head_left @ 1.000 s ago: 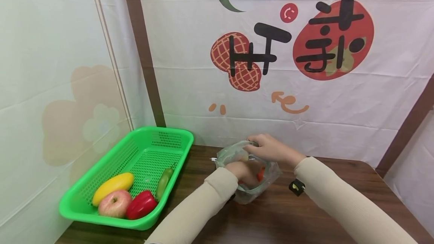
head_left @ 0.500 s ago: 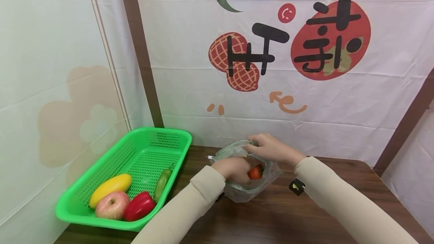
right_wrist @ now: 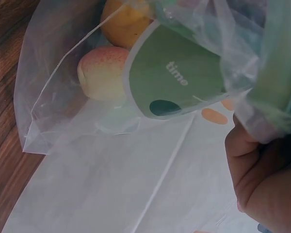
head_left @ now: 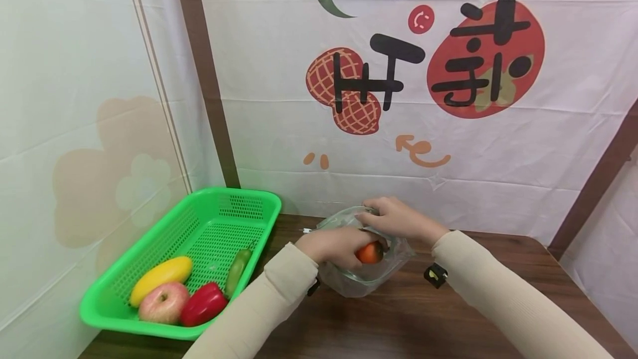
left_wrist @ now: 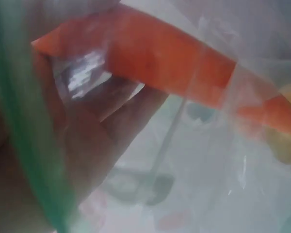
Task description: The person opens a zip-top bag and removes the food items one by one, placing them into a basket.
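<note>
A clear zip bag (head_left: 356, 287) stands on the table with its mouth open upward. My left hand (head_left: 336, 245) is at the bag's mouth and grips a carrot (head_left: 370, 252), whose blunt orange end faces up. In the left wrist view the long carrot (left_wrist: 160, 56) shows blurred through the plastic, with the fingers behind it. My right hand (head_left: 396, 218) pinches the bag's far rim. Through the plastic, the right wrist view shows a peach (right_wrist: 102, 75) and a yellow-orange round fruit (right_wrist: 123, 24) beside a green printed label (right_wrist: 172, 73).
At the left sits a green basket (head_left: 219, 223) with a yellow mango-like fruit (head_left: 161, 280), an apple (head_left: 163, 302), a red bell pepper (head_left: 204, 304) and a slim green pepper (head_left: 238, 272). A printed white curtain (head_left: 279, 126) rises behind the brown table (head_left: 423, 320).
My left hand has drawn back to the left and up from deep in the bag, bringing the carrot's end into view. The right hand keeps its hold on the rim.
</note>
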Demonstrator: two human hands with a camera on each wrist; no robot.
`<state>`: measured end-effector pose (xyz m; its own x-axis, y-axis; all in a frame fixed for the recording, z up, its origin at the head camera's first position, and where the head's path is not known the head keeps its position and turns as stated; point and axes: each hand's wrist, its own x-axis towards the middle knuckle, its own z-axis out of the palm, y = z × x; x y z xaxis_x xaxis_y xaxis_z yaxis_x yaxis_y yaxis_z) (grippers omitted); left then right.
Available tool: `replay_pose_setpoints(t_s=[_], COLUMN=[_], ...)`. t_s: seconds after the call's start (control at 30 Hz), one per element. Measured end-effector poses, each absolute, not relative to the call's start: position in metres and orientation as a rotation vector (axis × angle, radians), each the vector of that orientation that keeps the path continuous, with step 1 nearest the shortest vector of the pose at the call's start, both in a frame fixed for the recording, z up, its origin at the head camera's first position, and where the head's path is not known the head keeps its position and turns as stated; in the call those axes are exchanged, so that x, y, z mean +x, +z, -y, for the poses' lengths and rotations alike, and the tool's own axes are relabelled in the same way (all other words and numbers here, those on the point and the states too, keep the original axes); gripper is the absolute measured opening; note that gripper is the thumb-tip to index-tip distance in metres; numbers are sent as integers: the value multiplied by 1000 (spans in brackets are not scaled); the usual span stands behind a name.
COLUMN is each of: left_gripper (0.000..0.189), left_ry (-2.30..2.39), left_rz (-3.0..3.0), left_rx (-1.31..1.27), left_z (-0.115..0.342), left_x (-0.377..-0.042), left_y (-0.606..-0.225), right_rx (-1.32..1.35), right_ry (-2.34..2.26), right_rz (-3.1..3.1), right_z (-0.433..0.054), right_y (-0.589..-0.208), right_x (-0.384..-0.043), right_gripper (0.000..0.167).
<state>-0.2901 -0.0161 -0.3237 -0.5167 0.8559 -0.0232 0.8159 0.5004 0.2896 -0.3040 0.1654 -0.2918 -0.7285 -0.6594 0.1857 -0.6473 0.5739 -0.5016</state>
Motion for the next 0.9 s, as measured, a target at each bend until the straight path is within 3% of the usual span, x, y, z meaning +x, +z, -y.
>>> replay_pose_setpoints(t_s=[0.8, 0.9], left_gripper=[58, 60], left_ry=[594, 661], left_rz=[-2448, -2431], left_rx=[1672, 1738], left_z=[39, 40], left_x=[-259, -254], left_y=[-278, -271], right_rx=[-1176, -1215], right_ry=[-913, -936], right_rz=[-2723, -2701], right_z=[-169, -170], right_y=[-296, -296], right_x=[-305, -304], right_gripper=[28, 21])
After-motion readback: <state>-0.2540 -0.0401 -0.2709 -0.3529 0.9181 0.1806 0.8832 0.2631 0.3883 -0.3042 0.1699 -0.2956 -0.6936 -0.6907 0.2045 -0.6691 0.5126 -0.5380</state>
